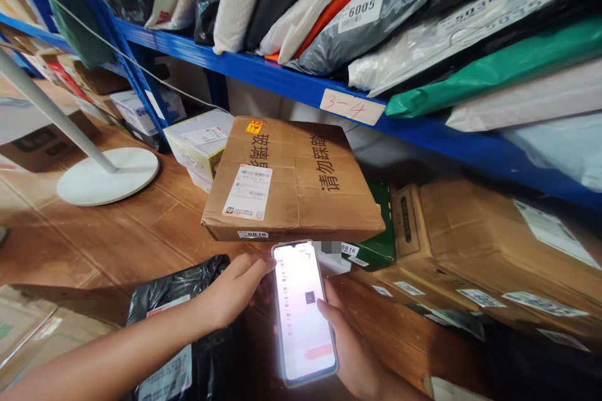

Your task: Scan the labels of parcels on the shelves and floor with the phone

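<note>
My right hand (350,341) is wrapped around a smartphone (301,326) from its right side, the thumb over the edge of the lit screen. The screen shows a pale list and a small dark square. My left hand (237,291) reaches in from the lower left, one finger stretched to the phone's upper left edge and the others partly curled and hidden. Just beyond the phone lies a flat brown cardboard box (301,182) with a white label and a sticker reading 6010. Beneath my left forearm is a black plastic-wrapped parcel (164,288).
A blue shelf (277,78) marked 3-4 holds several bagged parcels above. Brown cartons (480,225) stand at right, a green box (376,250) beside them. A white round stand base (113,175) is on the wooden floor at left. A pale box (202,138) sits behind the brown box.
</note>
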Demonstrator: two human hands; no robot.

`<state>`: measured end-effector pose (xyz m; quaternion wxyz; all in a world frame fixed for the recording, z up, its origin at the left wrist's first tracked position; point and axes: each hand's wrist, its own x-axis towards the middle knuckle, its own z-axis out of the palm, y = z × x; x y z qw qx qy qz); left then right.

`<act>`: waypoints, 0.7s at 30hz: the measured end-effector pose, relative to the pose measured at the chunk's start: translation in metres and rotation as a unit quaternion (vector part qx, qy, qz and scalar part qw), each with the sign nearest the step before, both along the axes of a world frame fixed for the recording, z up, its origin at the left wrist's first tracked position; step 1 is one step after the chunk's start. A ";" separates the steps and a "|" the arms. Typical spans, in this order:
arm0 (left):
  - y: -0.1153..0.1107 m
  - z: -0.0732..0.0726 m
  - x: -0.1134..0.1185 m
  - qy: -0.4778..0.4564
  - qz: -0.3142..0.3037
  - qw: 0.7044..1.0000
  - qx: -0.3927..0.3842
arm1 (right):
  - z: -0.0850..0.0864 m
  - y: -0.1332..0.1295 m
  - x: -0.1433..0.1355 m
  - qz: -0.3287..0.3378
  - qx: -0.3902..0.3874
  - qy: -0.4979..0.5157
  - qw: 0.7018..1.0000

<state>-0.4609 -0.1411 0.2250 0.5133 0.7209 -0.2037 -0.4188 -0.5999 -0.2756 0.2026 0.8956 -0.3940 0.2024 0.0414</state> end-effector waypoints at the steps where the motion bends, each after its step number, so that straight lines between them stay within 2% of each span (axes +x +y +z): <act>1: -0.002 -0.002 0.000 -0.002 -0.003 1.000 -0.002 | -0.001 0.000 -0.002 -0.002 -0.011 0.009 1.000; 10: -0.006 -0.007 0.001 0.011 -0.028 0.999 -0.029 | -0.002 -0.001 -0.006 -0.015 -0.006 0.028 0.999; 15: -0.005 -0.007 0.000 0.012 -0.039 0.999 -0.021 | -0.002 -0.001 -0.007 -0.038 0.011 0.076 0.996; 18: 0.010 0.000 0.006 0.011 -0.043 0.999 -0.018 | -0.005 -0.004 -0.011 -0.038 0.034 0.114 0.992; 21: 0.045 -0.001 0.014 -0.094 0.019 0.995 -0.003 | -0.011 -0.016 -0.024 0.013 0.058 0.155 0.986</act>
